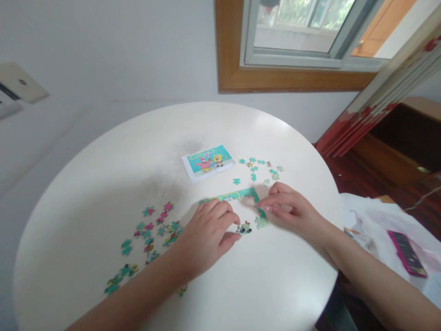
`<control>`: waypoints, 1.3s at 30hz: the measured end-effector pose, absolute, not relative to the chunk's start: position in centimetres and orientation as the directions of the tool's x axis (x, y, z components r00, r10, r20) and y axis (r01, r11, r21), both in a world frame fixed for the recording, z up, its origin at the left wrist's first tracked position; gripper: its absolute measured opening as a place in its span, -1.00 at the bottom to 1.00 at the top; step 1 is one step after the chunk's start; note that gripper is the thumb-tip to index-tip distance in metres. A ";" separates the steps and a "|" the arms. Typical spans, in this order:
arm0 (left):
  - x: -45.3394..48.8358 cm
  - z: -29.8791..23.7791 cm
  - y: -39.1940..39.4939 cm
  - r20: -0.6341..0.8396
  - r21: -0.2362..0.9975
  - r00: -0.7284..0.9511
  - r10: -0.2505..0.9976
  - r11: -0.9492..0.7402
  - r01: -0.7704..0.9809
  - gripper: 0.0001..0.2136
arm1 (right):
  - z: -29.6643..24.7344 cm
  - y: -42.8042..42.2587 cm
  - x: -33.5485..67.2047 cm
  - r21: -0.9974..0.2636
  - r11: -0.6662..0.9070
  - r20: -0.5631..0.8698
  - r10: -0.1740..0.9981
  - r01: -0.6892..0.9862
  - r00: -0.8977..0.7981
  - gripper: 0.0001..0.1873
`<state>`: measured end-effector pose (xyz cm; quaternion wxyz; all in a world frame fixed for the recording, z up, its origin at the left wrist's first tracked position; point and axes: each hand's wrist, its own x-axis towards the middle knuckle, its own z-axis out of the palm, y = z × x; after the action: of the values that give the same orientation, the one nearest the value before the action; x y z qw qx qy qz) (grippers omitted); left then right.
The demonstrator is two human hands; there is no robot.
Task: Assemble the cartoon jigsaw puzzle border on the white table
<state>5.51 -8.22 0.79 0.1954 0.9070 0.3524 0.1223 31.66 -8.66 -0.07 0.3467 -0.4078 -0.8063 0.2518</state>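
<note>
A partly joined jigsaw puzzle border [262, 222] lies on the round white table [292, 280], its top and right sides showing. My left hand [214, 230] rests over its left part and hides some of it. The thumb and forefinger are curled around the left end of a small cluster of puzzle pieces [245, 227] inside the border. At the border's right side, my right hand [292, 206] has its thumb and forefinger pinched together. Whatever lies between those fingertips is too small to make out.
Behind the puzzle lies a cartoon reference picture [208, 162]. Loose teal pieces [254, 176] are scattered at the back right, and many pink and teal pieces [148, 239] at the left. Beyond the table's right edge, a pink-edged phone [407, 253] lies on a white covering.
</note>
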 end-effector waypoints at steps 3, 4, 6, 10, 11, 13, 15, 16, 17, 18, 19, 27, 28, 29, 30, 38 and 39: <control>5.0 1.2 -7.8 0.103 0.459 0.730 0.676 -0.683 0.568 -0.89 | -0.1 -7.9 33.1 -0.723 0.456 0.383 0.890 0.520 -0.248 -0.79; 4.8 1.5 -7.6 0.114 0.460 0.736 0.667 -0.693 0.556 -0.88 | -0.2 -7.6 33.5 -0.723 0.434 0.383 0.899 0.537 -0.212 -0.80; 4.2 1.9 -7.2 0.129 0.450 0.756 0.642 -0.717 0.533 -0.82 | -0.3 -7.3 33.9 -0.726 0.394 0.370 0.915 0.564 -0.162 -0.80; 2.9 2.8 -6.8 0.075 0.399 0.784 0.616 -0.739 0.542 -0.67 | -0.5 -7.2 34.0 -0.717 0.358 0.358 0.925 0.597 -0.125 -0.79; 2.5 3.0 -6.9 0.040 0.391 0.789 0.613 -0.736 0.552 -0.65 | -0.5 -7.2 33.9 -0.710 0.361 0.360 0.924 0.604 -0.129 -0.79; 1.9 3.5 -7.6 -0.028 0.393 0.795 0.606 -0.725 0.566 -0.63 | -0.5 -7.3 34.0 -0.697 0.369 0.364 0.921 0.614 -0.141 -0.79; 1.4 3.9 -8.8 -0.061 0.417 0.796 0.602 -0.709 0.568 -0.58 | -0.5 -7.3 34.0 -0.690 0.368 0.363 0.921 0.624 -0.141 -0.79; 1.2 4.1 -9.5 -0.058 0.430 0.780 0.624 -0.689 0.583 -0.52 | -0.5 -7.4 34.0 -0.687 0.365 0.362 0.922 0.629 -0.140 -0.79; 1.2 4.2 -10.1 -0.030 0.448 0.772 0.635 -0.682 0.578 -0.47 | -0.5 -7.4 34.0 -0.685 0.361 0.359 0.923 0.632 -0.139 -0.79; 1.2 4.3 -10.7 -0.009 0.470 0.769 0.639 -0.676 0.568 -0.45 | -0.5 -7.4 34.0 -0.685 0.358 0.354 0.925 0.635 -0.139 -0.80; 1.3 4.2 -11.2 -0.013 0.495 0.775 0.632 -0.669 0.554 -0.46 | -0.5 -7.4 34.0 -0.685 0.354 0.347 0.927 0.636 -0.142 -0.80; 2.9 3.3 -12.2 -0.162 0.470 0.781 0.604 -0.649 0.599 -0.44 | -0.4 -7.5 33.9 -0.675 0.326 0.295 0.942 0.662 -0.163 -0.78; 3.0 3.2 -12.4 -0.153 0.459 0.777 0.610 -0.653 0.603 -0.45 | -0.3 -7.5 33.8 -0.674 0.325 0.291 0.942 0.664 -0.166 -0.78; 3.2 3.1 -12.6 -0.138 0.449 0.772 0.621 -0.655 0.607 -0.47 | -0.3 -7.5 33.8 -0.673 0.325 0.288 0.942 0.665 -0.170 -0.78; 3.2 3.0 -12.8 -0.130 0.439 0.765 0.631 -0.655 0.615 -0.47 | -0.2 -7.5 33.7 -0.672 0.327 0.287 0.942 0.664 -0.174 -0.78; 3.7 2.7 -13.7 -0.180 0.340 0.721 0.669 -0.645 0.684 -0.42 | -0.1 -7.6 33.6 -0.648 0.344 0.297 0.936 0.680 -0.191 -0.78; 3.7 2.8 -13.6 -0.189 0.343 0.723 0.664 -0.646 0.682 -0.41 | -0.1 -7.6 33.6 -0.647 0.344 0.295 0.936 0.681 -0.192 -0.78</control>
<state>3.74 -13.65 2.75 0.1984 0.9068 0.3711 -0.0232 33.60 -7.57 -0.08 0.3348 -0.5403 -0.7482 0.1904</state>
